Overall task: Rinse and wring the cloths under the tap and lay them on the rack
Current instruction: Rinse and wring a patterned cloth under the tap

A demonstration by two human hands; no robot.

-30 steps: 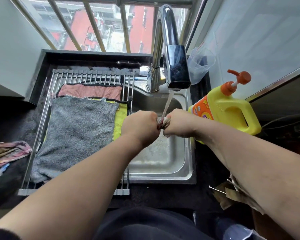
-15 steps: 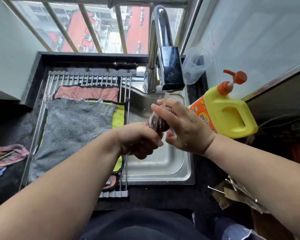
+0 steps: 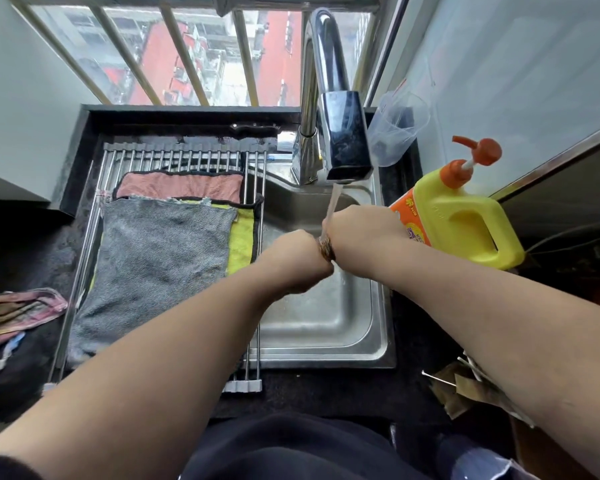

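Under the tap point(image 3: 343, 133): brownish cloth point(image 3: 326, 250), twisted (water running onto it).
Left hand point(image 3: 291, 261): clenched round one end.
Right hand point(image 3: 357, 233): clenched round the other.
Rack point(image 3: 174, 155): grey cloth point(image 3: 153, 265) spread flat.

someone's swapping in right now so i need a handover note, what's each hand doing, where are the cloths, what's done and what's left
Hands: left hand and right hand both grip the twisted cloth between them, over the sink, under the running tap.
Done: grey cloth, pink cloth and yellow cloth lie on the rack.
Left: finish wringing this cloth and lay it on the rack. A pinkish bundle lies on the counter left of the rack; it may need rinsing too.
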